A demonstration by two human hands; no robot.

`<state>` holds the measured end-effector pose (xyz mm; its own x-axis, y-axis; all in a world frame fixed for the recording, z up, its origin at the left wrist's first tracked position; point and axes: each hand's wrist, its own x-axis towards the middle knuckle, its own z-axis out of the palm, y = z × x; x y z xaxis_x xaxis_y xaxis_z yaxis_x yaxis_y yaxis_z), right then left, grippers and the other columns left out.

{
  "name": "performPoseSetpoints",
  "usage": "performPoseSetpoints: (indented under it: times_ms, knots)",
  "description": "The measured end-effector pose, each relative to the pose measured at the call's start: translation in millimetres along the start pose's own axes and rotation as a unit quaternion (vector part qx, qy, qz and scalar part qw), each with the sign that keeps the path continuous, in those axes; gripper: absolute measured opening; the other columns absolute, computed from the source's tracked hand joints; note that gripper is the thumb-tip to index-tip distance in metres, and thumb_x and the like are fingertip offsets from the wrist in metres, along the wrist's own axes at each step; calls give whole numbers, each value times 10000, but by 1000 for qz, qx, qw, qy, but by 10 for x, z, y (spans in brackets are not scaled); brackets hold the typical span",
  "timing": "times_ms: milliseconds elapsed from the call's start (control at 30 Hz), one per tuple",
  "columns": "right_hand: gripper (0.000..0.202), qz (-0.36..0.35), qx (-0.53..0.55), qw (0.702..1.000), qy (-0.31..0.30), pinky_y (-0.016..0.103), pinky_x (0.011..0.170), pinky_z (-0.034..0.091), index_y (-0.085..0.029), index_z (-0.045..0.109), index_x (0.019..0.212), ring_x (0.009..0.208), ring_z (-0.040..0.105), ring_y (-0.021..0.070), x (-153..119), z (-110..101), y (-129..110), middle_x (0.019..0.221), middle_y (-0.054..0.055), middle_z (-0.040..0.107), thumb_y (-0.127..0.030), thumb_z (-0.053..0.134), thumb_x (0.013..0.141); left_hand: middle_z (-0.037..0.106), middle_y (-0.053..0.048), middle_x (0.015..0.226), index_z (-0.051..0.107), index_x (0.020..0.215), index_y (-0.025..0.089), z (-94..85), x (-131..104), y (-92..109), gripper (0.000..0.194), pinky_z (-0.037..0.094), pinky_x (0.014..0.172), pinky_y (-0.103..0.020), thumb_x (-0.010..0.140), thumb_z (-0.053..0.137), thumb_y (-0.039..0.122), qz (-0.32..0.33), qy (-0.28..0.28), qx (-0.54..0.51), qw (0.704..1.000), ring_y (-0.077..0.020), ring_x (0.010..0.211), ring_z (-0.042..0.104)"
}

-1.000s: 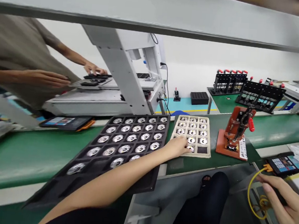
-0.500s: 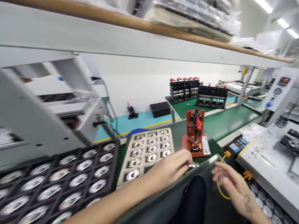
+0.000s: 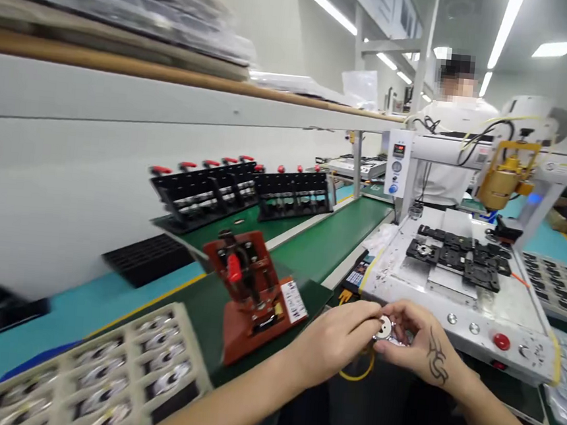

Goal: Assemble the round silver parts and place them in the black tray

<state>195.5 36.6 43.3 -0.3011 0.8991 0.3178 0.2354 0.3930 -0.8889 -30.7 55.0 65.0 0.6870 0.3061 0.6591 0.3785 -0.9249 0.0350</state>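
Observation:
A small round part point(image 3: 385, 327) with a pale face and shiny rim is held between both hands, low in the middle of the view. My left hand point(image 3: 339, 340) pinches its left side. From the right, my right hand point(image 3: 414, 336) grips it with thumb and fingers. A yellow cord loop point(image 3: 358, 376) hangs just below the hands. To their left stands a red-brown clamp fixture point(image 3: 256, 296) with a red-tipped lever. A beige tray point(image 3: 205, 364) of shiny round parts lies at the lower left.
A white benchtop machine point(image 3: 457, 323) with black fixtures fills the right. Black racks with red handles point(image 3: 210, 193) stand beyond the clamp fixture. A green conveyor point(image 3: 333, 237) runs behind. Overhead is a loaded shelf point(image 3: 174, 100). A person point(image 3: 455, 115) is behind the machine.
The view has swung to the right. My right hand, free before, has come to my left hand and now grips the round part with it.

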Motion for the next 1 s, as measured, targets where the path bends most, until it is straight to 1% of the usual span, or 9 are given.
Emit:
performPoseSetpoints:
  times_ms: [133, 267, 333, 433, 567, 667, 800, 900, 1000]
  knots:
    - [353, 29, -99, 983, 149, 292, 631, 475, -204, 691, 1101, 665, 533, 158, -169, -573, 10, 767, -21, 585, -385, 809, 822, 620, -172, 1460, 559, 1452, 222, 298, 658, -395, 425, 561, 1111, -478, 1030, 602, 239, -92, -44, -49, 994, -326, 1340, 635]
    - [391, 35, -176, 956, 233, 312, 667, 509, -204, 697, 1167, 669, 565, 175, -414, -981, -60, 743, -21, 596, -445, 772, 869, 633, -181, 1465, 637, 1402, 160, 654, 1434, -1013, 429, 413, 1240, -469, 997, 655, 300, -184, -141, -115, 966, -326, 1429, 561]
    - [393, 35, -200, 946, 254, 316, 664, 521, -213, 704, 1183, 657, 578, 178, -569, -1087, -91, 739, -19, 615, -463, 757, 884, 670, -185, 1446, 690, 1350, 148, 831, 1716, -1267, 495, 456, 1196, -460, 908, 767, 355, -196, -184, -132, 954, -352, 1385, 606]
    - [408, 37, -225, 929, 292, 325, 666, 541, -222, 712, 1198, 643, 597, 183, -813, -1212, -95, 732, -21, 627, -484, 751, 887, 769, -141, 1320, 787, 1187, 174, 1024, 1927, -1514, 431, 541, 1072, -407, 833, 823, 417, -195, -228, -148, 942, -350, 1256, 702]
    - [416, 58, -235, 928, 284, 318, 655, 545, -224, 704, 1203, 653, 614, 189, -953, -1396, -62, 727, -23, 630, -498, 761, 897, 805, -101, 1254, 834, 1077, 210, 1123, 1979, -1672, 411, 557, 977, -359, 758, 860, 467, -198, -261, -161, 931, -333, 1180, 735]
    - [418, 48, -240, 927, 285, 321, 673, 533, -214, 685, 1210, 668, 599, 189, -761, -1498, -51, 738, -19, 622, -508, 733, 918, 824, -79, 1132, 839, 1033, 212, 1163, 2006, -1703, 445, 566, 889, -346, 665, 895, 457, -206, -265, -162, 928, -322, 1063, 757]
    - [421, 31, -277, 930, 241, 319, 672, 507, -173, 680, 1151, 693, 587, 192, -164, -1531, -2, 765, -1, 605, -523, 699, 917, 802, -47, 913, 814, 925, 188, 1168, 2050, -1640, 388, 569, 814, -337, 592, 896, 368, -215, -233, -162, 934, -288, 891, 749]
    - [396, 36, -306, 934, 182, 299, 670, 495, -152, 674, 1139, 727, 598, 190, 365, -1507, 116, 813, 16, 623, -496, 665, 943, 797, -77, 1098, 783, 1005, 180, 1020, 2031, -1554, 350, 557, 965, -364, 692, 830, 329, -207, -157, -180, 949, -289, 1055, 721]
    - [330, 32, -325, 936, 130, 289, 750, 504, -161, 707, 1092, 830, 626, 197, 847, -1503, 275, 937, 45, 673, -416, 754, 888, 744, -118, 1288, 721, 1182, 169, 747, 1930, -1443, 370, 529, 1071, -392, 850, 726, 331, -206, -74, -204, 954, -263, 1169, 686]
